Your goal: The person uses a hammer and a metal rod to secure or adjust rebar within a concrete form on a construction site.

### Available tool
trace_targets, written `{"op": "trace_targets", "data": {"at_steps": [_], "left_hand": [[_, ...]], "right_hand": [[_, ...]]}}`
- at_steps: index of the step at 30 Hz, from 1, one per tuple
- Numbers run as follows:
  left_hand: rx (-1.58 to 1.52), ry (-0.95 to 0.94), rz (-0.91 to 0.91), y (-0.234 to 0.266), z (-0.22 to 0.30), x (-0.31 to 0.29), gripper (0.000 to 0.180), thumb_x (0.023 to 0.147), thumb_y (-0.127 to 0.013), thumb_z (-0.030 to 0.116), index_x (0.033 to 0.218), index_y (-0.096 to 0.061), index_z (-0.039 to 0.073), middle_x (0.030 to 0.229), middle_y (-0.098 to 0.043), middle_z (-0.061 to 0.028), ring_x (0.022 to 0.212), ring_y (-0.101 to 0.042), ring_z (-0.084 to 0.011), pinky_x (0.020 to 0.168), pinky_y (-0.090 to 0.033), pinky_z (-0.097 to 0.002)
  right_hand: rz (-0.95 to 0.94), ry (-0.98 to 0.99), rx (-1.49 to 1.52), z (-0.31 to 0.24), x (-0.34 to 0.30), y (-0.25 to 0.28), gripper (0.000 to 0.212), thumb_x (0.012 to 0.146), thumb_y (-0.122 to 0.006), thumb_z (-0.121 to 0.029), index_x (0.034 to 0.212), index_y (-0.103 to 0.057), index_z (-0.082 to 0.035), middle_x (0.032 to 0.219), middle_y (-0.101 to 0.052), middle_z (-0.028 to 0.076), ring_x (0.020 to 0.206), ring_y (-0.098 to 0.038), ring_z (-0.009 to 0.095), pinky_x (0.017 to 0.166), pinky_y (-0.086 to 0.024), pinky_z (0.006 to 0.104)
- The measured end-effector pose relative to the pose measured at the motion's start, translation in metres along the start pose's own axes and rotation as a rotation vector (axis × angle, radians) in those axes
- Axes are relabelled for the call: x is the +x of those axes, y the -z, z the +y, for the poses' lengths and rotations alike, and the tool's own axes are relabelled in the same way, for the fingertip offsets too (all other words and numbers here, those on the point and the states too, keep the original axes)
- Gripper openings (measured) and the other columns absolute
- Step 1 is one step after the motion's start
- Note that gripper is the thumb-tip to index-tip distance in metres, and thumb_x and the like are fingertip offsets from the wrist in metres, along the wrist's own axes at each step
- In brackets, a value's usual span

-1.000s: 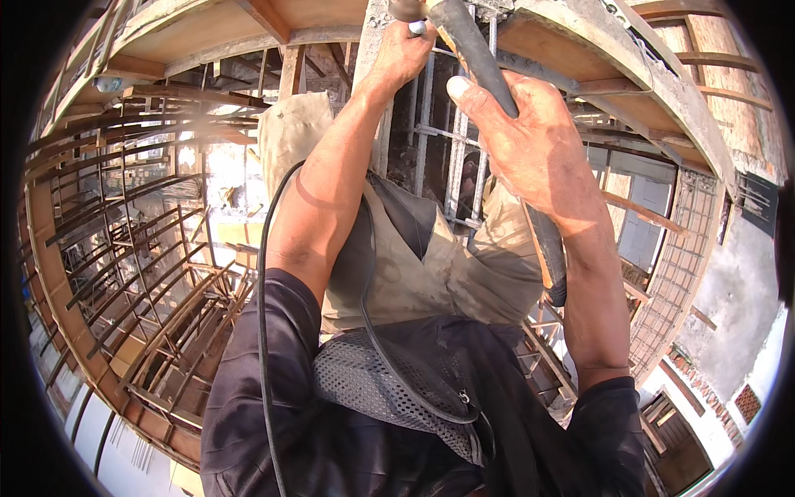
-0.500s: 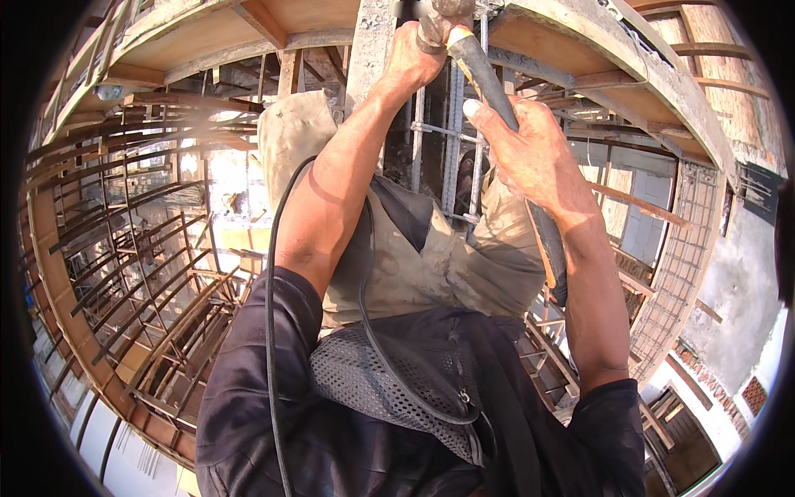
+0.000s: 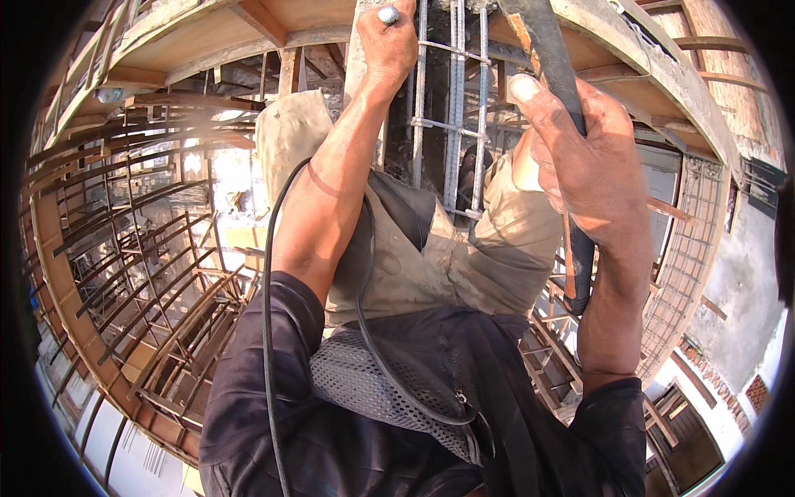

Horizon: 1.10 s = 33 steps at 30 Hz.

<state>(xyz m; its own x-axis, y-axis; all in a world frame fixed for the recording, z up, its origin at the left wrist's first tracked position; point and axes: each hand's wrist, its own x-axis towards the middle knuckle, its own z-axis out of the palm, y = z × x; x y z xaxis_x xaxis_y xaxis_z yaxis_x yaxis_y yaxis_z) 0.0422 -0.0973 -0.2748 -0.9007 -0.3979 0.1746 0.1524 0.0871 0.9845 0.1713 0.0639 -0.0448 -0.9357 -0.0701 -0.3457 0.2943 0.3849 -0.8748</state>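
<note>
At the top of the view, my left hand (image 3: pixel 387 51) is closed around a chisel-like metal rod (image 3: pixel 387 15). Only its rounded, shiny top end shows above my fist. That fist is against a rough concrete beam edge (image 3: pixel 354 66). On the right, my right hand (image 3: pixel 600 161) grips a hammer by its worn black and orange handle (image 3: pixel 553 45). The hammer's head lies beyond the upper edge of the view. Between my hands and legs runs a cage of steel rebar (image 3: pixel 454 124), tied with cross-bars.
Wooden formwork (image 3: pixel 323 40) curves across the top. At the left, many timber and metal props (image 3: pixel 157 248) stand below my level. More rebar mesh (image 3: pixel 683 240) lies in a form at the right. A black cable (image 3: pixel 270 331) hangs along my left arm.
The hammer has lifted off the rod, and its head has gone out of view. My right hand has moved right and nearer. The left hand has shifted slightly up and left, still gripping.
</note>
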Motion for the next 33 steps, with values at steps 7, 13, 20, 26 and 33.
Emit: {"op": "trace_targets", "data": {"at_steps": [7, 13, 20, 26, 33], "left_hand": [[0.064, -0.005, -0.201, -0.003, -0.015, -0.012, 0.045, 0.094, -0.059, 0.034, 0.067, -0.057, -0.003, 0.055, -0.048, -0.0073, 0.056, -0.043, -0.0140, 0.055, -0.041, -0.0398], [0.083, -0.043, -0.331, 0.010, 0.041, 0.012, 0.031, 0.091, -0.061, 0.025, 0.078, -0.060, -0.003, 0.069, -0.058, -0.0064, 0.067, -0.051, -0.0156, 0.061, -0.043, -0.0364], [0.347, 0.004, -0.407, 0.021, 0.038, 0.015, 0.032, 0.094, -0.056, 0.028, 0.099, -0.060, -0.004, 0.091, -0.062, -0.0160, 0.083, -0.057, -0.0271, 0.075, -0.047, -0.0411], [0.124, -0.172, -0.268, 0.008, 0.045, 0.004, 0.039, 0.096, -0.050, 0.033, 0.109, -0.059, -0.003, 0.103, -0.063, -0.0217, 0.093, -0.061, -0.0339, 0.082, -0.048, -0.0436], [0.574, -0.044, -0.405, 0.022, 0.023, 0.011, 0.060, 0.101, -0.040, 0.047, 0.094, -0.069, -0.005, 0.091, -0.067, -0.0289, 0.093, -0.063, -0.0431, 0.085, -0.046, -0.0479]], "right_hand": [[-0.029, 0.133, -0.211, 0.013, 0.023, -0.025, 0.040, 0.096, -0.063, -0.036, 0.078, -0.061, -0.001, 0.055, -0.050, 0.001, 0.052, -0.048, 0.010, 0.050, -0.040, 0.0320], [-0.141, 0.081, -0.417, 0.043, 0.068, -0.033, 0.046, 0.096, -0.061, -0.041, 0.076, -0.060, 0.001, 0.055, -0.054, 0.009, 0.051, -0.055, 0.019, 0.054, -0.047, 0.0374], [-0.018, 0.195, -0.194, -0.009, 0.036, -0.027, 0.041, 0.097, -0.061, -0.035, 0.079, -0.061, 0.001, 0.056, -0.053, 0.003, 0.052, -0.051, 0.012, 0.050, -0.042, 0.0320], [-0.158, -0.006, -0.458, 0.036, 0.061, -0.023, 0.045, 0.095, -0.059, -0.039, 0.077, -0.060, 0.002, 0.058, -0.054, 0.010, 0.056, -0.056, 0.019, 0.056, -0.047, 0.0381], [0.040, 0.314, -0.087, -0.015, 0.023, -0.032, 0.033, 0.099, -0.059, -0.030, 0.086, -0.064, 0.000, 0.063, -0.051, -0.003, 0.058, -0.045, 0.005, 0.053, -0.038, 0.0262]]}}
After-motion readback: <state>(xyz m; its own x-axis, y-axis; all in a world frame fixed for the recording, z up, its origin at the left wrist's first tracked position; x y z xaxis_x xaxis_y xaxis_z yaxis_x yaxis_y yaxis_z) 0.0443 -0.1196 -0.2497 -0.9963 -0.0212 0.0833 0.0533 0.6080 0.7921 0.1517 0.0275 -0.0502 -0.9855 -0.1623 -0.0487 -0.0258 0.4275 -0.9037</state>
